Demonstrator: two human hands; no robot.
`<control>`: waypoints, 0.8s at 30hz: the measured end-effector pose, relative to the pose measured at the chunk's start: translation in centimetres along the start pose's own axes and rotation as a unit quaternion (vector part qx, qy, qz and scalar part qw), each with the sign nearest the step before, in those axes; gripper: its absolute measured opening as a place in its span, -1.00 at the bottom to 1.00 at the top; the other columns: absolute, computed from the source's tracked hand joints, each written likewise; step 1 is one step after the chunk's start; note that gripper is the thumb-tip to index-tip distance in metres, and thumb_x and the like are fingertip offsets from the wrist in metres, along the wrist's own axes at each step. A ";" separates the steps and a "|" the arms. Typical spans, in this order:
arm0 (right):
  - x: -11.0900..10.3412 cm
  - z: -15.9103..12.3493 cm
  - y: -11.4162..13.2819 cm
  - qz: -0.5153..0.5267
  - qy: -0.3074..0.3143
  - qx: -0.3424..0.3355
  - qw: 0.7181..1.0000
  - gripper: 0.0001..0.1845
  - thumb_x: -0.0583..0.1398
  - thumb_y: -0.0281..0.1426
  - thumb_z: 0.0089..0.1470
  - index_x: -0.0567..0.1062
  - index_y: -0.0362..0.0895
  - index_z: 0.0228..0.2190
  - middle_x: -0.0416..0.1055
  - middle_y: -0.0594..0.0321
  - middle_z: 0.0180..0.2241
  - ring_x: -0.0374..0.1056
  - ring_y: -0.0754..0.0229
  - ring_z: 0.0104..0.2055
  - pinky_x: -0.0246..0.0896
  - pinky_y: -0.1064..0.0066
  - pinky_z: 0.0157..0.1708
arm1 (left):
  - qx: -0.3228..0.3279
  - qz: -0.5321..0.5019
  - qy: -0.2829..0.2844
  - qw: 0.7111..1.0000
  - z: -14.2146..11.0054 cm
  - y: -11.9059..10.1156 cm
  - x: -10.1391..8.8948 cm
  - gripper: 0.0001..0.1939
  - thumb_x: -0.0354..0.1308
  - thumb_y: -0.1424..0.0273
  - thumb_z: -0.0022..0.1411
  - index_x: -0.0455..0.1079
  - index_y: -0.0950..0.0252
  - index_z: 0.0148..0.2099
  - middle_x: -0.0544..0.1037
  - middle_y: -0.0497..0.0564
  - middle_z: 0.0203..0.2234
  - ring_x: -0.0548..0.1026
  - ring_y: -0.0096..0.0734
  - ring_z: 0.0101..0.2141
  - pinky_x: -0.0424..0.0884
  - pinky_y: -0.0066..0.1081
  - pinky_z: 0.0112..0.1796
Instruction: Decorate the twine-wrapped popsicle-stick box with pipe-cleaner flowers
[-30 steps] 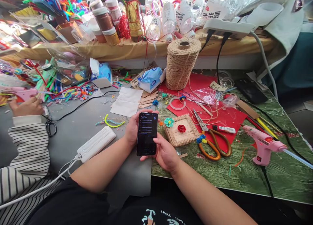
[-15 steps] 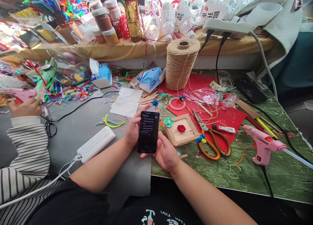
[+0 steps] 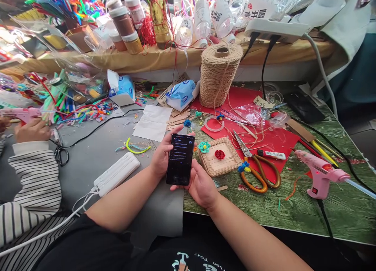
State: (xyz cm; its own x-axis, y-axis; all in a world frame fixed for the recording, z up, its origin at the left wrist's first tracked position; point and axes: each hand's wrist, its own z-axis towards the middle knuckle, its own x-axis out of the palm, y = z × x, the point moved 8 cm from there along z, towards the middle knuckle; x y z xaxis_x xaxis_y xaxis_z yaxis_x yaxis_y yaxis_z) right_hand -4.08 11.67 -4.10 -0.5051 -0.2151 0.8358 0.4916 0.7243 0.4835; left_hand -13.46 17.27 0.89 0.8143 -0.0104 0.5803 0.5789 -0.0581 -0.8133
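A smartphone [image 3: 179, 165] with a dark screen and small lines of text is held upright between both my hands, over the table. My left hand [image 3: 161, 157] grips its left side, with the thumb at the edge of the screen. My right hand [image 3: 202, 184] is closed round the lower right edge. Just right of the phone lies a square frame of wooden sticks wrapped in twine [image 3: 220, 161]. It carries a red rose [image 3: 219, 155] in the middle and a turquoise flower [image 3: 204, 147] at one corner. Scissors with orange-brown handles [image 3: 255, 171] lie beside it.
A pink glue gun [image 3: 320, 173] stands at the right. Behind are a twine spool [image 3: 219, 77], tissue packs [image 3: 180, 96] and red sheets [image 3: 282, 133]. A white power bank [image 3: 117, 173] with cables lies left. Another person's hand [image 3: 33, 130] holds a pink glue gun at the far left.
My left thumb has moved onto the left edge of the phone's screen. The whole view has shifted slightly; both hands keep holding the phone.
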 end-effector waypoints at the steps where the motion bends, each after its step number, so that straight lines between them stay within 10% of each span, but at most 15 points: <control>1: 0.0 0.0 0.0 0.000 0.001 -0.001 1.000 -0.43 0.06 0.02 0.43 0.58 -0.12 0.09 0.66 0.06 -0.07 0.58 0.02 -0.15 0.62 0.17 -0.30 | 0.002 0.002 0.002 1.000 0.0 0.0 0.0 -0.29 0.22 0.35 0.19 0.30 0.15 0.40 0.59 0.20 0.21 0.65 0.12 0.06 0.51 0.02 0.11; 24: -0.1 0.1 0.0 0.010 0.001 -0.006 1.000 -0.47 0.03 -0.05 0.46 0.56 -0.13 0.10 0.64 0.05 -0.06 0.57 0.02 -0.14 0.62 0.17 -0.32 | -0.024 -0.004 -0.014 1.000 0.2 0.8 -0.9 -0.41 0.13 0.43 0.25 0.41 0.28 0.33 0.59 0.22 0.21 0.66 0.08 0.05 0.57 -0.09 0.03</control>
State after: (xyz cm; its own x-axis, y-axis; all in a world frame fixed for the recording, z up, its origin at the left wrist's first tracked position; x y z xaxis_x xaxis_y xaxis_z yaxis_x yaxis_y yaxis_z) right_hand -4.15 11.76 -4.22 -0.4936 -0.2022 0.8459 0.5098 0.7207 0.4697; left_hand -13.73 17.48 -0.27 0.8107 0.0177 0.5851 0.5835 -0.1059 -0.8052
